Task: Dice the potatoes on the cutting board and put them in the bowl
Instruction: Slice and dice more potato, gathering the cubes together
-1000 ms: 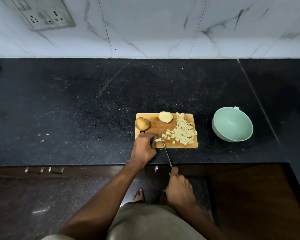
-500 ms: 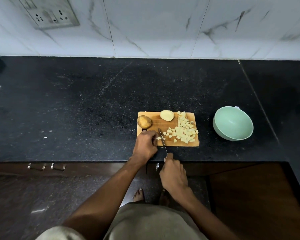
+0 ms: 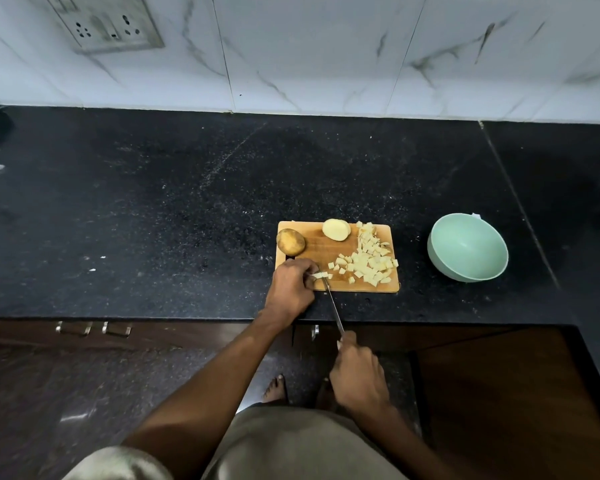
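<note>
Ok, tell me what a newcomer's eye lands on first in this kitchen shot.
First, the wooden cutting board on the black counter, pale potato cubes heaped on its right side. At its near left corner the left hand holds a potato piece while the right hand works a knife into it. To the right stands an empty green bowl.

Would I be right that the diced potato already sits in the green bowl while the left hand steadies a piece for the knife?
Not quite: the head view shows the green bowl empty. The diced potato still lies on the cutting board. The left hand does steady a piece for the knife.
</note>
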